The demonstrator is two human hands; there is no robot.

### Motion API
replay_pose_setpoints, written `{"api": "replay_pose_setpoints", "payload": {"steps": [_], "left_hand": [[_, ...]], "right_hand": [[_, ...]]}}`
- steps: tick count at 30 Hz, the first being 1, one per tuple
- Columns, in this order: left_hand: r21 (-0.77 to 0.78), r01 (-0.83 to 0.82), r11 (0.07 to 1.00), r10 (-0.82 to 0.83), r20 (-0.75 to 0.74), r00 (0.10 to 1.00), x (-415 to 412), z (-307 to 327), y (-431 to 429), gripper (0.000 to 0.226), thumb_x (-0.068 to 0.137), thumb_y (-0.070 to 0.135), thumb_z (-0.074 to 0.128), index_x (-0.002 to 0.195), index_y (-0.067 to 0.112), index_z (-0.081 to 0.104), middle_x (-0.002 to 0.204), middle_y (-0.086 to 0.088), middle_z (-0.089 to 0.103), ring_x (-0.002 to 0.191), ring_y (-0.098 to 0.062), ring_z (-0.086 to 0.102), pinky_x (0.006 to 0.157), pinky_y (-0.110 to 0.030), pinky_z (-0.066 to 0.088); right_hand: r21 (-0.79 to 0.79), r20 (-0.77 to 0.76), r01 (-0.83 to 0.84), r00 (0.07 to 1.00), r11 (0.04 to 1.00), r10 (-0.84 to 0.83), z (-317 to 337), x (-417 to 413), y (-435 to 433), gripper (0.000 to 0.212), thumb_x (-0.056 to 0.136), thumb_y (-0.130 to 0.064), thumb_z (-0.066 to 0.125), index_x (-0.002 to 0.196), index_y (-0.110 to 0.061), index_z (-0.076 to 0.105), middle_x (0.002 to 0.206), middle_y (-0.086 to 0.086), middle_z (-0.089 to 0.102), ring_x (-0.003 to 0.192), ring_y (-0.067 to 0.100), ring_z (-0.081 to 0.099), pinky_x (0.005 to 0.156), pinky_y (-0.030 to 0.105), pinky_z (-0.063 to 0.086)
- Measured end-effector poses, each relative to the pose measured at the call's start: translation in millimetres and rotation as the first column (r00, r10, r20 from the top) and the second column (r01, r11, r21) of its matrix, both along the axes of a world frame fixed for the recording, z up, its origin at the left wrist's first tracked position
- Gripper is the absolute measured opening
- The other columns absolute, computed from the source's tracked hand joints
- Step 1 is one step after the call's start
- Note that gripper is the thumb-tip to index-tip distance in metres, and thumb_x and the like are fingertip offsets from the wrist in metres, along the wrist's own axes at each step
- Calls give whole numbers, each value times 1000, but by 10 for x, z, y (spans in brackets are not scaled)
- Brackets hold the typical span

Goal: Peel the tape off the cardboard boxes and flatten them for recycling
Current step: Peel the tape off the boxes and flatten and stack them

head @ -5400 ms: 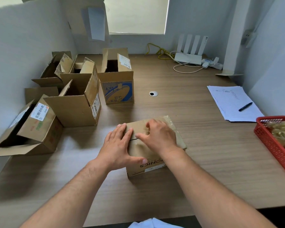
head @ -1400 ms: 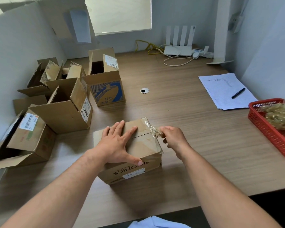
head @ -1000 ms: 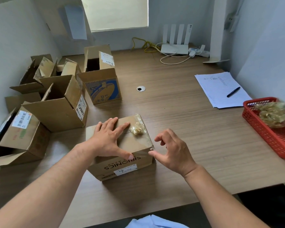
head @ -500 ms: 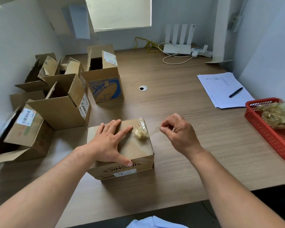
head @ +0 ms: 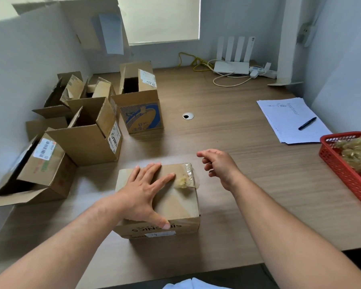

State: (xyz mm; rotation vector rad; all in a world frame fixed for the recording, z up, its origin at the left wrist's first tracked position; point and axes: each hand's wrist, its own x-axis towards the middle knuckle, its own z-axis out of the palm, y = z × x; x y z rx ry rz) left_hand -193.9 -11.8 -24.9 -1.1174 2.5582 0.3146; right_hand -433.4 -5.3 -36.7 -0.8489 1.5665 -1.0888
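The sealed cardboard box [head: 171, 205] is sitting on the surface [head: 238, 142] at near centre, with its printed face turned toward the near edge. The left-hand grip [head: 143, 192] is lying open and flat on the box top, fingers spread and pointing far-right, thumb reaching over the near top edge; it is pressing the box down and grasping nothing. A crumpled wad of tape [head: 182, 181] is sitting on the right far part of the top, just beside the left index fingertip, and appears joined to a clear strip [head: 189, 170] that is running roughly near-to-far along the right edge. The right-hand grip [head: 219, 165] is hovering just right of the far right corner, fingers loosely curled and holding nothing. The wad is lying to the left of this grip and slightly nearer. The left fingertip is closer to it, but that hand is occupied as a clamp, so the free right hand is judged the one to pinch the wad and pull along the strip's axis. A red basket [head: 338, 163] is waiting at far right, well apart from the box, with discarded tape [head: 356, 153] in it.
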Motion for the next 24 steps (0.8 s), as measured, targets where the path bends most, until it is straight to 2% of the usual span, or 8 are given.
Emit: {"api": "replay_pose_setpoints", "payload": {"steps": [3, 5, 7, 9, 14, 20, 24], "left_hand": [[8, 7, 1000, -7, -10, 1000, 2, -4, 16, 127, 41, 97, 36, 144, 49, -21, 158, -4, -26, 142, -20, -32, 108, -37, -28], [13, 13, 1000, -13, -16, 1000, 8, 0, 30, 127, 42, 96, 38, 145, 48, -19, 158, -4, -26, 141, -19, -34, 108, -37, -28], [15, 21, 1000, -21, -16, 1000, 13, 2, 47, 127, 44, 95, 40, 147, 46, -17, 157, -4, -27, 140, -18, -35, 109, -37, -28], [10, 26, 1000, -26, -16, 1000, 23, -6, 54, 125, 46, 94, 41, 146, 48, -18, 157, -4, -29, 139, -18, -37, 109, -37, -28], [4, 28, 1000, -28, -11, 1000, 39, -9, 44, 122, 47, 93, 42, 142, 50, -21, 156, -3, -30, 139, -19, -38, 110, -38, -28], [-3, 31, 1000, -31, 5, 1000, 26, 7, 37, 128, 43, 94, 37, 147, 45, -18, 157, -4, -29, 139, -18, -37, 111, -40, -27], [-10, 37, 999, -37, 10, 999, 32, 9, 45, 129, 41, 95, 35, 148, 44, -17, 157, -5, -29, 140, -19, -36, 112, -40, -26]], "right_hand": [[54, -94, -116, 988, 992, 120, -47, 71, -69, 21, 94, -17, 51, 103, -8, 68, 90, 0, 59, 78, 12, 50, 62, 25, 38], [109, -90, -168, 980, 980, 178, -98, 129, -81, 21, 93, -20, 50, 97, -9, 69, 91, -1, 62, 85, 13, 51, 69, 29, 39], [158, -59, -191, 978, 969, 202, -163, 163, -84, 20, 93, -23, 47, 81, -18, 62, 83, -4, 60, 82, 11, 53, 76, 32, 38], [173, -6, -188, 981, 967, 192, -224, 179, -100, 21, 92, -23, 46, 74, -21, 56, 71, -8, 57, 71, 7, 55, 79, 33, 36], [88, 115, -217, 972, 972, 206, -233, 159, -154, 25, 88, -12, 47, 72, -18, 66, 66, -8, 64, 68, 9, 55, 75, 32, 38], [68, 171, -242, 959, 968, 228, -187, 156, -190, 25, 89, -2, 46, 72, -11, 62, 61, -4, 60, 56, 7, 54, 56, 21, 43], [85, 184, -250, 955, 965, 231, -200, 138, -197, 21, 89, 2, 49, 72, -6, 59, 61, 2, 55, 53, 9, 51, 55, 20, 47]]}}
